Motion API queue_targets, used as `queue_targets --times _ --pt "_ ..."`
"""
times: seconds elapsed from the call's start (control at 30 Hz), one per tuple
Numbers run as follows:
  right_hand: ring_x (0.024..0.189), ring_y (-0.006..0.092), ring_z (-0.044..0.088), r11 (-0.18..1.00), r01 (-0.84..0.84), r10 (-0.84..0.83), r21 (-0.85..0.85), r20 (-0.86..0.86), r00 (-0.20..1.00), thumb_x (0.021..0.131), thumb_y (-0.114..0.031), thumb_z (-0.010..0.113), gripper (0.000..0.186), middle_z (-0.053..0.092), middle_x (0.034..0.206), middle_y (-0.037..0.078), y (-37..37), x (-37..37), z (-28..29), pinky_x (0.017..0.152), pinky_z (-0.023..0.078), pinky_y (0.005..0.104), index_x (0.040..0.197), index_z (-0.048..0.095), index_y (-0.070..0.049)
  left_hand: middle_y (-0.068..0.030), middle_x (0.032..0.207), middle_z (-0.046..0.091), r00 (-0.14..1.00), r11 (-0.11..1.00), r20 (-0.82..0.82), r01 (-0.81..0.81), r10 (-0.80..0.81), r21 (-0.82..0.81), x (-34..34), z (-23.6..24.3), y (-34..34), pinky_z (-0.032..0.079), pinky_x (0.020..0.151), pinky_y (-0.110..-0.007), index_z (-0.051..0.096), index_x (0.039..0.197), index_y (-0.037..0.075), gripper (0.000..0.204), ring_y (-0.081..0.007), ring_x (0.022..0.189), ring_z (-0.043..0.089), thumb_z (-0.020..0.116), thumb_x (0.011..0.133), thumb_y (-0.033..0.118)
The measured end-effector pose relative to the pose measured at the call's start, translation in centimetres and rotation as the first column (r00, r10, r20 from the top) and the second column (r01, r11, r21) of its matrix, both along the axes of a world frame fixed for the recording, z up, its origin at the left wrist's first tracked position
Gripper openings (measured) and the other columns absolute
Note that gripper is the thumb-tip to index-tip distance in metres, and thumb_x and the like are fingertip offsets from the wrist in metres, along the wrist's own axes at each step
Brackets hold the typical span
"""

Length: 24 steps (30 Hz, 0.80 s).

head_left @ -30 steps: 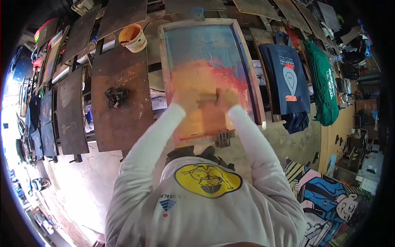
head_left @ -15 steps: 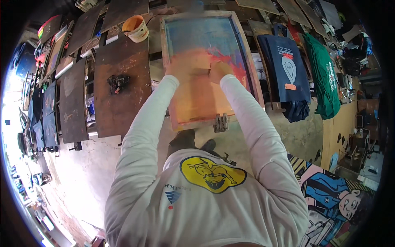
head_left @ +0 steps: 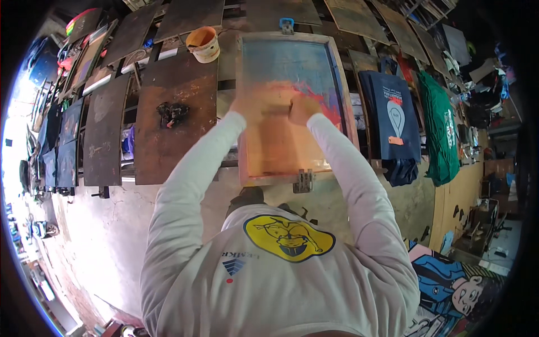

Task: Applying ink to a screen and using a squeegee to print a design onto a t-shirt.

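Note:
A wooden-framed printing screen (head_left: 345, 98) lies before me, its mesh bluish at the far end and orange over the near part. Pinkish-red ink (head_left: 324, 104) streaks the right side of the mesh. Across the screen's middle rests a squeegee (head_left: 276, 109), partly covered by my hands and a little blurred. My left hand (head_left: 242, 106) grips its left end, fingers closed. At the other end my right hand (head_left: 305, 108) is closed around it too. A metal hinge clamp (head_left: 304, 181) holds the near frame edge; a blue-handled clamp (head_left: 287, 25) sits just beyond the far edge.
An ink-stained bucket (head_left: 206, 51) stands left of the screen. A dark crumpled rag (head_left: 172, 114) lies on a brown board (head_left: 151, 151). On the right are navy printed bags (head_left: 397, 126) and a green bag stack (head_left: 439, 132). More boards (head_left: 188, 19) line the far side.
The view has shifted, so the screen appears lower and the blue clamp past its far edge shows. Both hands keep their grip on the squeegee, at nearly the same place on the screen.

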State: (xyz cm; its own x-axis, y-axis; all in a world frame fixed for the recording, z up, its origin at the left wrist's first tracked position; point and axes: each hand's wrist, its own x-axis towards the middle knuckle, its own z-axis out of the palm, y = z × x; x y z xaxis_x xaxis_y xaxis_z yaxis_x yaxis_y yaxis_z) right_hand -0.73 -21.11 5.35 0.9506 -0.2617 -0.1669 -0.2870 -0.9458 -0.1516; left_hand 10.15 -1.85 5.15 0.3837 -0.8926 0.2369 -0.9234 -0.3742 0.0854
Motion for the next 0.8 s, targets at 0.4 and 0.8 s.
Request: queue_targets --times 0.4,0.8 --pt "0.091 0.0404 0.069 1.0 0.014 -0.012 0.017 -0.095 0.995 0.076 -0.025 0.065 0.024 0.071 0.092 0.022 2.8 -3.2 -1.9 0.086 0.054 0.049 0.089 0.071 -0.006 -0.0159 0.092 0.071 0.898 0.973 -0.379 -0.188 0.225 0.132 -3.8 -4.0 2.7 0.055 0.076 -0.047 0.071 0.096 0.011 0.045 -0.0367 0.086 0.069 0.07 0.077 0.052" --pt "0.096 0.0356 0.069 0.994 -0.049 0.055 0.095 -0.065 0.996 0.071 -0.063 0.073 0.057 0.073 0.096 0.019 -1.3 6.0 0.1 0.086 0.054 0.046 0.098 0.077 -0.013 -0.0144 0.101 0.071 0.953 0.979 -0.302 0.023 0.039 0.2 4.8 1.6 -0.8 0.053 0.086 -0.047 0.073 0.102 0.009 0.061 -0.0369 0.096 0.067 0.066 0.078 0.065"
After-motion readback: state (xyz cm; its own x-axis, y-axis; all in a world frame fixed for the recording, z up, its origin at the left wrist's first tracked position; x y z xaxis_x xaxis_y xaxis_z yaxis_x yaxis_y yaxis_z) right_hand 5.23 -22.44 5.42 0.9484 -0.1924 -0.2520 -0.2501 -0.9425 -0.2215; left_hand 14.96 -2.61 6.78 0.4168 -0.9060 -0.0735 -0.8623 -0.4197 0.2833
